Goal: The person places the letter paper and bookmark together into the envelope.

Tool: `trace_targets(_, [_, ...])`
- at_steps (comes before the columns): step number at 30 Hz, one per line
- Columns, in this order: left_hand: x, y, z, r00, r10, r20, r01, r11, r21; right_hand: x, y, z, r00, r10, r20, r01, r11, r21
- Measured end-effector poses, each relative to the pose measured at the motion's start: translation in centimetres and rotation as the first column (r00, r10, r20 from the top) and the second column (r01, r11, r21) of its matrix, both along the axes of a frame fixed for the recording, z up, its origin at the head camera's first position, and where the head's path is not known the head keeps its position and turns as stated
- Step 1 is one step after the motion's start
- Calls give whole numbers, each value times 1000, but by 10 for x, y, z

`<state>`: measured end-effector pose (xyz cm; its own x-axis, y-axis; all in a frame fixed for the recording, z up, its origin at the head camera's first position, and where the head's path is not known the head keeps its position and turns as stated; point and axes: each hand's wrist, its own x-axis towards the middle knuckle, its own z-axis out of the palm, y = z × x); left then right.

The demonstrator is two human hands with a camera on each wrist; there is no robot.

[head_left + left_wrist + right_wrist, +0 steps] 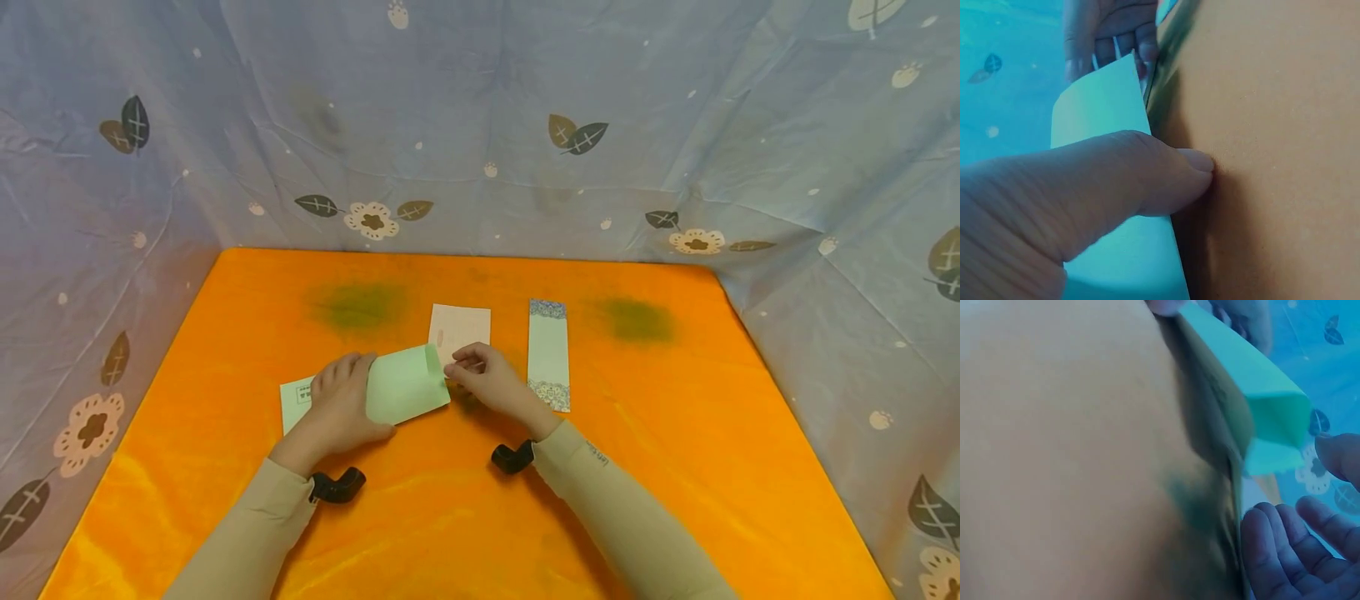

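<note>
My left hand (341, 408) grips a pale green paper envelope (401, 385) from above, with the thumb (1166, 178) at its near edge. The mouth of the envelope gapes to the right, as the right wrist view shows. Just beside that mouth is my right hand (498, 385), its fingers (1291, 550) loosely bent and the thumb apart, with nothing visible between them. A pale corner with a black printed box (297, 398) shows left of my left hand. Whether it belongs to the same envelope, I cannot tell.
Behind my right hand lies a pale pink sheet (461, 325). A pale strip with patterned blue ends (548, 346) lies to its right. The orange cloth (675, 467) covers the table, and patterned curtains (480, 125) rise at the back and both sides.
</note>
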<state>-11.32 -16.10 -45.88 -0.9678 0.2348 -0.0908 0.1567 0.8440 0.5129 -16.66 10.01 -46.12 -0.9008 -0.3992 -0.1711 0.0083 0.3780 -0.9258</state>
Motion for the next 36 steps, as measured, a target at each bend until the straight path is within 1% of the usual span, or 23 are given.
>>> trace_targets(4, [1, 0, 0, 1000, -2, 10, 2, 1000, -2, -16, 11, 1, 996, -87, -29, 88, 996, 26])
trace_targets(8, [-1, -1, -3, 1000, -11, 26, 12, 1000, -6, -34, 21, 0, 981, -185, -63, 188, 982, 36])
trace_targets(11, [-2, -3, -5, 998, -22, 53, 22, 1000, -4, -46, 25, 0, 969, -232, -81, 237, 970, 58])
trace_targets(13, [-3, -5, -7, 997, -26, 71, 26, 1000, 1, -53, 26, -1, 965, -247, -83, 254, 964, 77])
trace_targets(16, [-5, -8, -9, 996, -32, 88, 31, 999, 6, -64, 28, -3, 966, -248, -71, 255, 960, 114])
trace_targets(22, [-6, -9, -9, 994, -40, 99, 39, 999, 14, -78, 30, -7, 979, -200, -32, 203, 958, 202])
trace_targets(29, [-5, -8, -5, 992, -46, 119, 46, 999, 2, -85, 32, -10, 985, -170, 1, 166, 961, 221])
trace_targets(36, [-5, -7, -4, 991, -50, 124, 51, 999, -9, -86, 33, -14, 986, -165, -14, 164, 961, 222])
